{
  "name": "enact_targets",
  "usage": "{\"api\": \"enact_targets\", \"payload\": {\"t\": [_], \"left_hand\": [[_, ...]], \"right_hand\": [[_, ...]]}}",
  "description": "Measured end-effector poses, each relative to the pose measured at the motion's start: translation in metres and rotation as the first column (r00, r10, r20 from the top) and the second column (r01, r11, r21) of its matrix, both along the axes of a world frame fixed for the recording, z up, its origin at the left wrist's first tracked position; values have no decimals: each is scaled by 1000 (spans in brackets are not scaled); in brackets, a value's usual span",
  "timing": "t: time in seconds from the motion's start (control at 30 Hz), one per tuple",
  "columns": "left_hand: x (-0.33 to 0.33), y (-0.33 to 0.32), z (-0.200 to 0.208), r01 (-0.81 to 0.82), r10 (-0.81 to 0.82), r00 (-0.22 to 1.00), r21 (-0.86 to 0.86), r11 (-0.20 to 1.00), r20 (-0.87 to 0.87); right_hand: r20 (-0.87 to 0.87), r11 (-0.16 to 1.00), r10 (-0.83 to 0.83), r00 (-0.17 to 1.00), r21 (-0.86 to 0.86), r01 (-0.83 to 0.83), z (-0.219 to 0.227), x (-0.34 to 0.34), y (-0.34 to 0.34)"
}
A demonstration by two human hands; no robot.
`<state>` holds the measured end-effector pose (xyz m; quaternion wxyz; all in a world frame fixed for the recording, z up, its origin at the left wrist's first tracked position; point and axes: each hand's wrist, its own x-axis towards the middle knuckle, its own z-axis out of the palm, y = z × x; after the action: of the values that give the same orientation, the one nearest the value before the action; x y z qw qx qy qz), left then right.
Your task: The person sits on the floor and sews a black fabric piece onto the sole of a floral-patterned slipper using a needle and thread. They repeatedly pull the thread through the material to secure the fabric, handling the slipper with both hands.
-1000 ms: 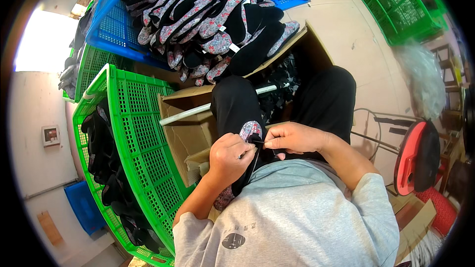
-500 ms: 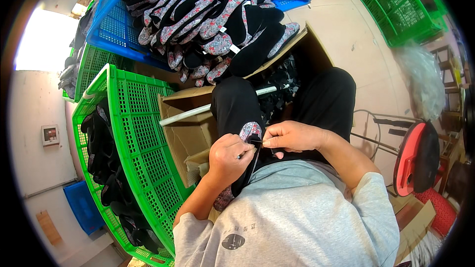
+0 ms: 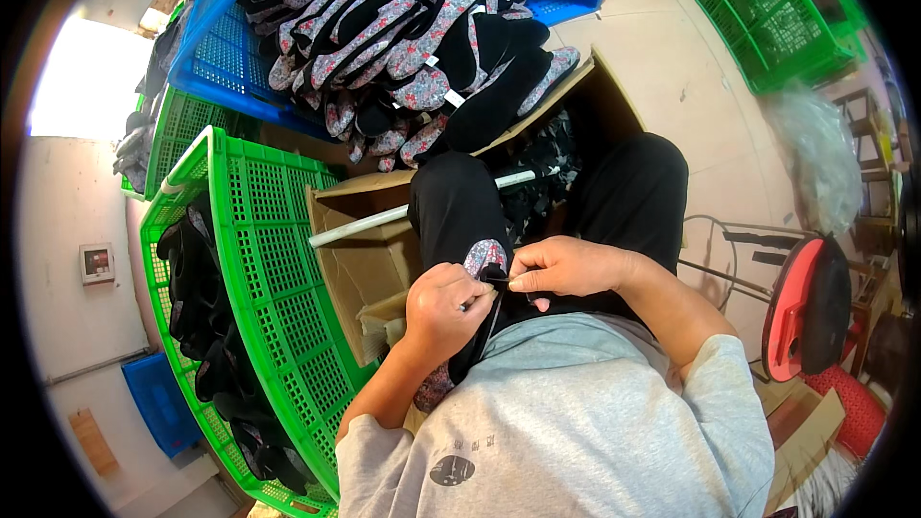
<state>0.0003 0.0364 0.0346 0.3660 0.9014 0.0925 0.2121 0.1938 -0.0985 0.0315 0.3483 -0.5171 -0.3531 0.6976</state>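
Note:
A cloth shoe piece (image 3: pixel 485 255), floral at its ends and black between, lies along my left thigh. My left hand (image 3: pixel 445 305) is closed on its black edge, thumb and finger pinched together. Close beside it, my right hand (image 3: pixel 566 269) pinches a thin dark strand or tool against the same edge. That thin item is too small to name, and the fingers partly cover it. A heap of similar floral and black shoe pieces (image 3: pixel 422 48) lies ahead of my knees, some with white tags.
An open cardboard box (image 3: pixel 350 230) with a white rod (image 3: pixel 374 221) across it stands at my knees. A green crate (image 3: pixel 278 278) holding black pieces is on my left. A blue crate (image 3: pixel 225 67) holds the heap. To the right stands a round red-and-black stool (image 3: pixel 791 307).
Both hands stay at the shoe piece's edge. The fingers have shifted slightly, and a small blue tip seen earlier at my left fingers no longer shows.

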Motion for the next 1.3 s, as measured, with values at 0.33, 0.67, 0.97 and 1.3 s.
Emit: {"api": "enact_targets", "payload": {"t": [0.33,0.67,0.97,1.3], "left_hand": [[-3,0,2,-31,31,999,0,1000,-44],[-8,-3,14,-135,159,979,171,976,-132],[-17,0,10,-218,213,938,11,976,-275],[-19,0,9,-312,225,923,-267,912,-311]], "right_hand": [[49,998,-43,998,50,40,-5,-6,1],[-93,985,-131,987,-122,119,3,-11,3],[-117,972,-230,966,12,233,-8,-30,0],[259,845,-457,851,425,324,-49,-74,-24]]}}
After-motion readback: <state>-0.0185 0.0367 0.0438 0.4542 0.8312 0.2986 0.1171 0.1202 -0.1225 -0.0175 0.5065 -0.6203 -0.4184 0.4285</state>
